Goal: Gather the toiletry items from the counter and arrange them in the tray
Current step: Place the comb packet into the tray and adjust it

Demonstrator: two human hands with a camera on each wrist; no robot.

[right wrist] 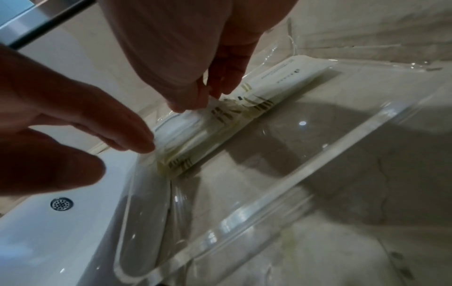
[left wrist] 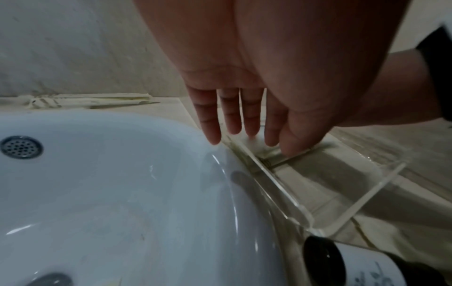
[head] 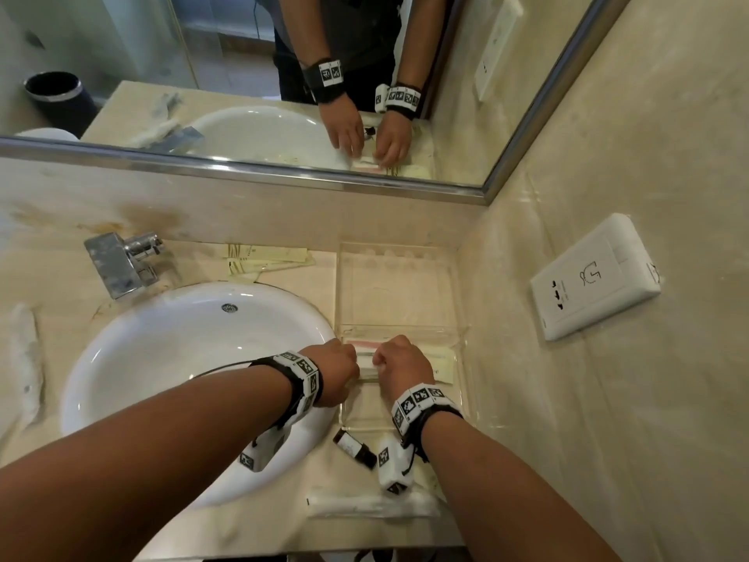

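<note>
The right hand (head: 405, 365) pinches a white packet (right wrist: 247, 110) lying in the clear tray (head: 460, 318), its fingertips (right wrist: 186, 104) closed on the wrapper's edge. Just left of it the left hand (head: 338, 369) reaches down with straight fingers (left wrist: 209, 123); their tips touch the packet's other end at the tray's sink-side wall. Behind the wrists a small dark bottle (head: 354, 448) and a long wrapped item (head: 364, 507) lie on the counter (head: 405, 533). Beyond the hands, more packets (head: 267, 257) lie by the faucet (head: 121, 261). The sink (head: 182, 358) sits to the left.

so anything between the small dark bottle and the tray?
Only the tray's own near wall. The small dark bottle lies on the counter just outside it, by the right hand's wrist; the compartment beyond looks bare.
</note>
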